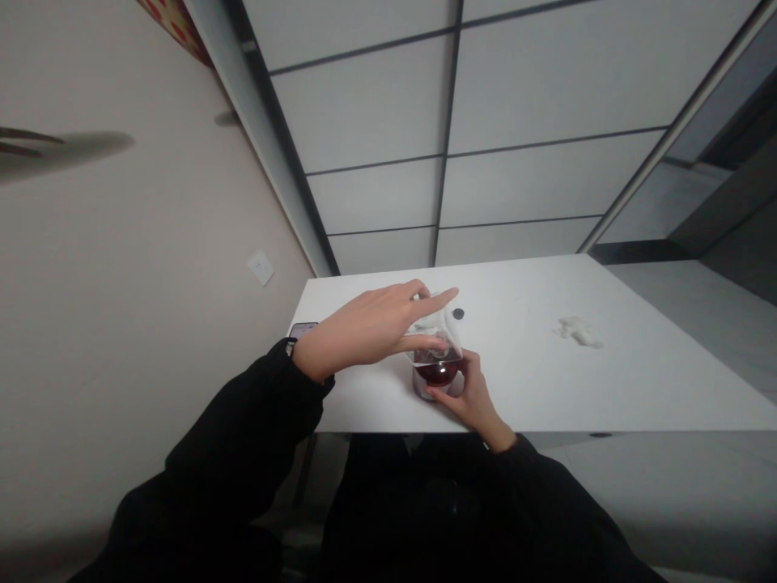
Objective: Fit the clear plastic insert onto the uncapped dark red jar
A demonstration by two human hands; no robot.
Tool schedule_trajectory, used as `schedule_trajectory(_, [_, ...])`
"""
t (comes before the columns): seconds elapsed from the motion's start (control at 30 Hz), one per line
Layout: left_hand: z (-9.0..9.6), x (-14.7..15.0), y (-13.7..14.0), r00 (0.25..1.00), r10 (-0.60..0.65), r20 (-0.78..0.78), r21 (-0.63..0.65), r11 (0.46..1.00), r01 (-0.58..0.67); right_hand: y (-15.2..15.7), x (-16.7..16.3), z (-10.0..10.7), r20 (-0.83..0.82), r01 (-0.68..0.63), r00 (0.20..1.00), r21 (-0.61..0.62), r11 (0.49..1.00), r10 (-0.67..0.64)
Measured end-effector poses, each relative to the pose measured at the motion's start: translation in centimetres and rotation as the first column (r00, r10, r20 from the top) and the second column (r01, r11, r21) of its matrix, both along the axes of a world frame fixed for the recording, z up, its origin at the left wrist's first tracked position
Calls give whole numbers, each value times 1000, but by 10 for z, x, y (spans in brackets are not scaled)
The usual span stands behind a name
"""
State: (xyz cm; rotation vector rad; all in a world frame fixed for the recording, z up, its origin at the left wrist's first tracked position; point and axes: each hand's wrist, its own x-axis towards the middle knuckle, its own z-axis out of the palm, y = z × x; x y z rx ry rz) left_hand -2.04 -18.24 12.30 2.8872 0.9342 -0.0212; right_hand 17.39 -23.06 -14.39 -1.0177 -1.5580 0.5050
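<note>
A container of dark red liquid (438, 373) stands near the front edge of the white table (534, 389). My right hand (473, 397) is wrapped round its lower right side, thumb at the front. Above it is a clear, see-through piece (449, 328) with angular edges; whether it is plastic or glass I cannot tell. My left hand (388, 322) reaches across from the left and grips this piece, thumb on the near side and index finger stretched out over the top. The other left fingers are partly hidden.
A small dark round cap-like piece (458, 313) lies just behind the container. Crumpled white tissue (579, 331) is on the table's right part. A phone (303, 329) lies by my left wrist. A wall with a socket (261, 268) borders the left; paneled doors (376, 194) stand behind.
</note>
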Motion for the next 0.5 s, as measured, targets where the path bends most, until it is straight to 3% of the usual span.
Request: schedule_trajectory(0.5, [4,6,0,1000,-7,-19,4,1000,7,1,0,-4,20,17,1000,-11,1000,-17])
